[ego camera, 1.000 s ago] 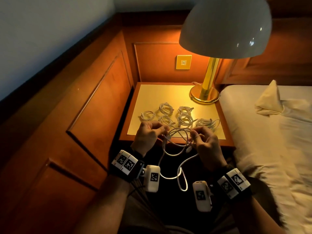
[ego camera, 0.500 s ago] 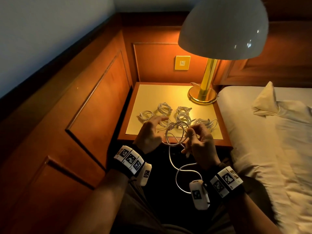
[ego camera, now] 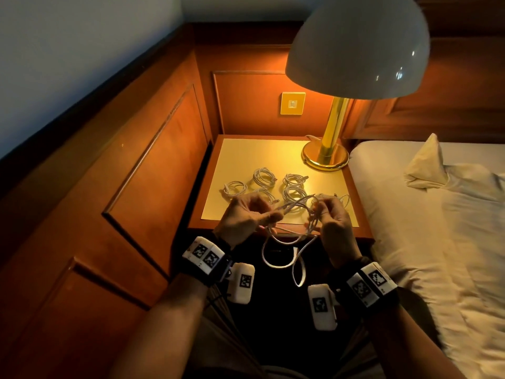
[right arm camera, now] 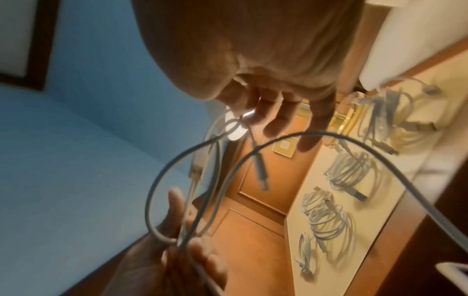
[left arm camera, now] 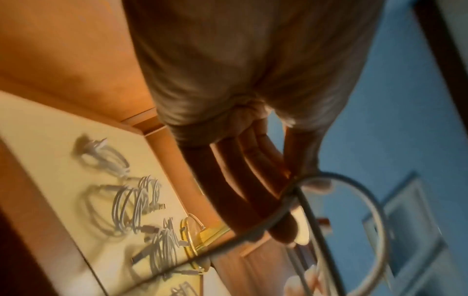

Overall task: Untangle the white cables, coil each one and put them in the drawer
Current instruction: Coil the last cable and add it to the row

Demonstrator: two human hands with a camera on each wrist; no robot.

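One white cable (ego camera: 285, 259) stretches between both hands in front of the nightstand, partly looped, with its slack hanging in the dark below. My left hand (ego camera: 269, 216) pinches it between thumb and fingers (left arm camera: 276, 192), and the loop (left arm camera: 364, 192) arcs away from them. My right hand (ego camera: 318, 206) holds the gathered loops at its fingertips (right arm camera: 255, 114); the strands (right arm camera: 202, 152) run down to the left hand (right arm camera: 182, 252). Several coiled white cables (ego camera: 263, 176) lie on the nightstand top (ego camera: 246, 157) just beyond the hands. I cannot make out a drawer.
A brass lamp (ego camera: 325, 157) with a white dome shade (ego camera: 358, 47) stands at the nightstand's back right corner. Wood panelling (ego camera: 142, 165) closes the left side and back. A bed with white sheets (ego camera: 426, 228) borders the right. Below the nightstand's front edge all is dark.
Half a second ago my left hand had spread fingers over the loop; now it pinches the cable again. The hanging slack has been drawn up shorter. The right hand kept its hold.
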